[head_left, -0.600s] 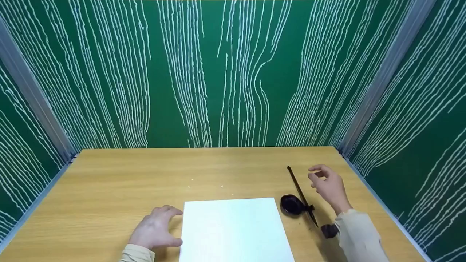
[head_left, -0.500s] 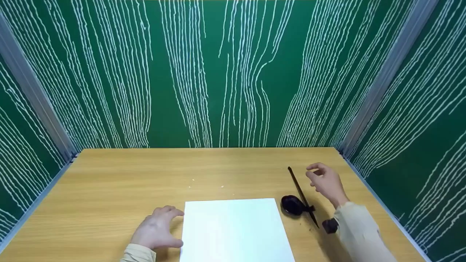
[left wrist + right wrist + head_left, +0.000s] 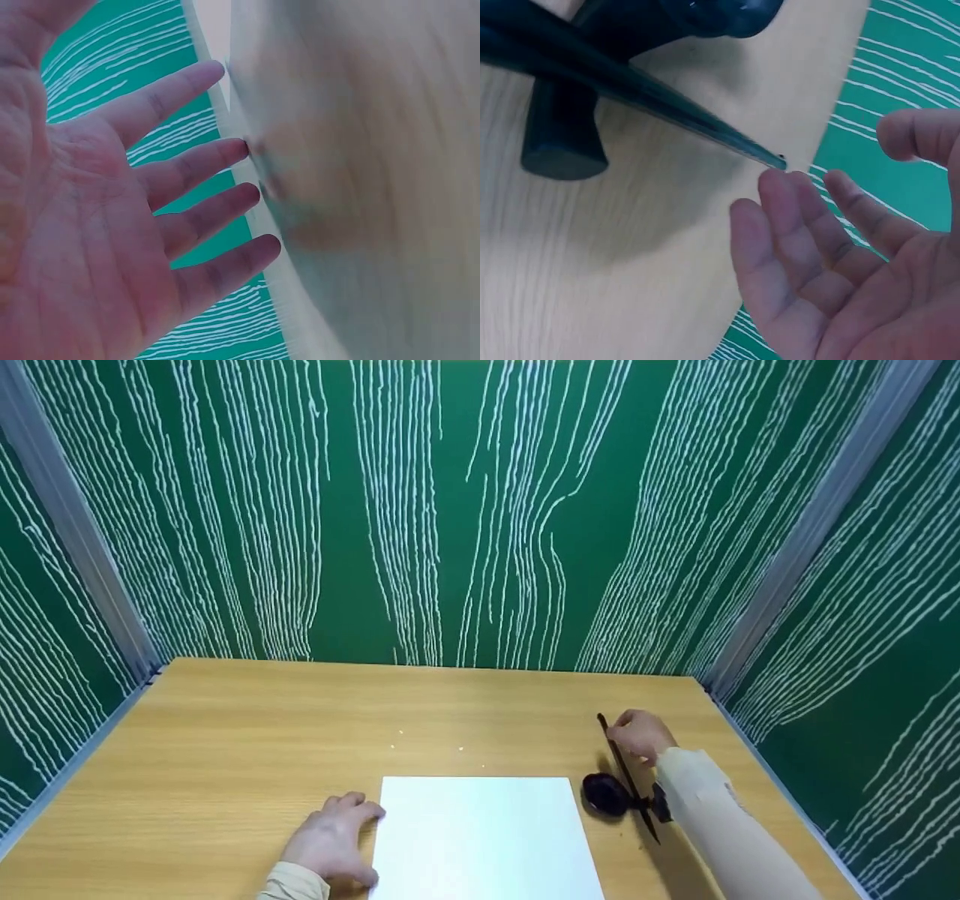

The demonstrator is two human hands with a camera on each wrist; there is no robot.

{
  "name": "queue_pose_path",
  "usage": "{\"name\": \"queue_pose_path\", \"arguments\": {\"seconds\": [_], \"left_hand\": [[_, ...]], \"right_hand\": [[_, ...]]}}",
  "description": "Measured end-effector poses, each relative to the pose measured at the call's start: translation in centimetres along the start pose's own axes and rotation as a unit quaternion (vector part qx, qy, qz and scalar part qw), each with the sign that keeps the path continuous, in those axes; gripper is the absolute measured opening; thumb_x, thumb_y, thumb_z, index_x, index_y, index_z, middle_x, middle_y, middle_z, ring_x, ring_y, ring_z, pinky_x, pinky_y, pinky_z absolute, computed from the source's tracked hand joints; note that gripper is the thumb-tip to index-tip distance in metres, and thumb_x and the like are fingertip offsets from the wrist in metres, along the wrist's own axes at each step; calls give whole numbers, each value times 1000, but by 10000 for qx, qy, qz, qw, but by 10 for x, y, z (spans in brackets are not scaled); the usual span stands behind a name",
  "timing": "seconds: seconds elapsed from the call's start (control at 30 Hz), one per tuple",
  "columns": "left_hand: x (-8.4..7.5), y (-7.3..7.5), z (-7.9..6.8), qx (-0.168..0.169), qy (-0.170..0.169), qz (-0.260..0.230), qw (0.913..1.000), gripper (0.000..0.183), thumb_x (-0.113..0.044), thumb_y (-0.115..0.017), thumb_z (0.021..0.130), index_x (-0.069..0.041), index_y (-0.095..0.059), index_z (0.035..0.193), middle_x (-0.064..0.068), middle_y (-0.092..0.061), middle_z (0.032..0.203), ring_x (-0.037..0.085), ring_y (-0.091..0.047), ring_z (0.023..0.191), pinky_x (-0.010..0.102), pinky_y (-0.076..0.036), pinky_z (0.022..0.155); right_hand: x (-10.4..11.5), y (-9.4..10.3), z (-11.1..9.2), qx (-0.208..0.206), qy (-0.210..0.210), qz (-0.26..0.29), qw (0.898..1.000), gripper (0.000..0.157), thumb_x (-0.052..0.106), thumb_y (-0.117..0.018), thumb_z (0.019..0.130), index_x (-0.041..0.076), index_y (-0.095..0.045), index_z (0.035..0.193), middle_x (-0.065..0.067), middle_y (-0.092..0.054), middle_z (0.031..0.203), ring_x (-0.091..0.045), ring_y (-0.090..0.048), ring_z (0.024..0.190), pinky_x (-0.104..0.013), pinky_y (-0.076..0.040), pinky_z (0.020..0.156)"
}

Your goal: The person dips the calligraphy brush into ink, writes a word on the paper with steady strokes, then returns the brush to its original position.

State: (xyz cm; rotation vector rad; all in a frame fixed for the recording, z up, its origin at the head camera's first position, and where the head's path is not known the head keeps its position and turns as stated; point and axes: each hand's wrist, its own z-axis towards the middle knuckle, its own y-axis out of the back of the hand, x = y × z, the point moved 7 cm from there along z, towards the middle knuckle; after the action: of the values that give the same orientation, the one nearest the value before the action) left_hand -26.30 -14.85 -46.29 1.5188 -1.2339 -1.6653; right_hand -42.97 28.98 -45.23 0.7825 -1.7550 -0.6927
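A dark, slender brush (image 3: 624,769) lies aslant over a small black dish (image 3: 606,795) with a dark rest (image 3: 564,146) beside it, its pointed tip toward me. My right hand (image 3: 641,733) is at the brush's upper end. In the right wrist view its fingertips (image 3: 750,225) are loosely bent right by the brush's end, and the thumb stands apart from them. My left hand (image 3: 330,840) lies at the left edge of a white sheet of paper (image 3: 484,840). Its fingers (image 3: 199,161) are spread and nearly straight in the left wrist view.
The wooden table (image 3: 247,735) carries a few tiny white specks (image 3: 460,748) beyond the paper. Green walls (image 3: 592,532) with wavy white lines enclose it at the back and sides, with grey metal posts (image 3: 806,529) at the corners.
My right hand has moved left and down to the upper end of the brush. The left hand stays by the paper's left edge; the whole view has shifted slightly.
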Motion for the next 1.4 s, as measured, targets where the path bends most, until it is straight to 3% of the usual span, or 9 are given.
{"name": "queue_pose_path", "arguments": {"seconds": [0.27, 0.6, 0.77, 1.0, 1.17, 1.3, 1.4], "left_hand": [[0, -1, 2, 78, 18, 95, 9999, 81, -31, -78, 41, -18, -52, 116, 15, -43, 126, 36, -40, 111, 58, -37, 83], [1, -4, 1, 71, -29, 99, 9999, 82, -28, -77, 42, -18, -50, 119, 16, -41, 128, 38, -38, 114, 60, -35, 85], [0, -3, 1, 62, -33, 178, 9998, 83, -28, -76, 42, -17, -50, 119, 16, -41, 128, 37, -38, 114, 60, -35, 85], [2, -3, 1, 10, 43, 191, 9998, 83, -27, -76, 40, -19, -50, 119, 14, -41, 128, 35, -39, 113, 58, -37, 84], [3, -5, 2, 60, 93, 171, 9998, 84, -27, -75, 41, -19, -49, 120, 13, -41, 129, 35, -38, 115, 59, -36, 85], [5, -5, 3, 69, 133, 201, 9997, 84, -27, -75, 41, -19, -48, 121, 12, -41, 130, 36, -37, 116, 60, -34, 86], [6, -5, 2, 19, 116, 242, 9996, 84, -27, -75, 41, -19, -48, 121, 12, -41, 130, 35, -38, 115, 60, -35, 85]], "right_hand": [[-3, -8, 12, 91, -48, -875, 9961, 40, 30, -58, 76, 0, -52, 103, -11, -56, 87, -22, -53, 72, -32, -45, 51], [-18, -22, 23, 267, -179, -717, 9969, 34, 12, -61, 68, -2, -54, 98, -12, -57, 84, -21, -54, 64, -30, -48, 46], [-16, -21, 24, 310, -299, -304, 9986, 27, 4, -64, 67, 0, -54, 92, -13, -57, 82, -22, -56, 65, -30, -49, 47], [4, -4, 14, 47, 442, -407, 9982, 32, 10, -58, 76, 0, -50, 105, -15, -58, 87, -20, -57, 63, -33, -51, 51], [22, 19, -7, -173, 853, 25, 9962, 40, 16, -54, 82, 6, -42, 119, -19, -54, 96, -22, -57, 66, -36, -53, 53], [37, 36, -25, -574, 1253, 367, 9898, 40, 20, -52, 85, 13, -39, 122, -17, -54, 94, -23, -57, 72, -33, -53, 54], [44, 46, -40, -1041, 1600, 760, 9787, 40, 24, -51, 85, 17, -38, 123, -14, -53, 93, -25, -57, 75, -32, -53, 54]]}}
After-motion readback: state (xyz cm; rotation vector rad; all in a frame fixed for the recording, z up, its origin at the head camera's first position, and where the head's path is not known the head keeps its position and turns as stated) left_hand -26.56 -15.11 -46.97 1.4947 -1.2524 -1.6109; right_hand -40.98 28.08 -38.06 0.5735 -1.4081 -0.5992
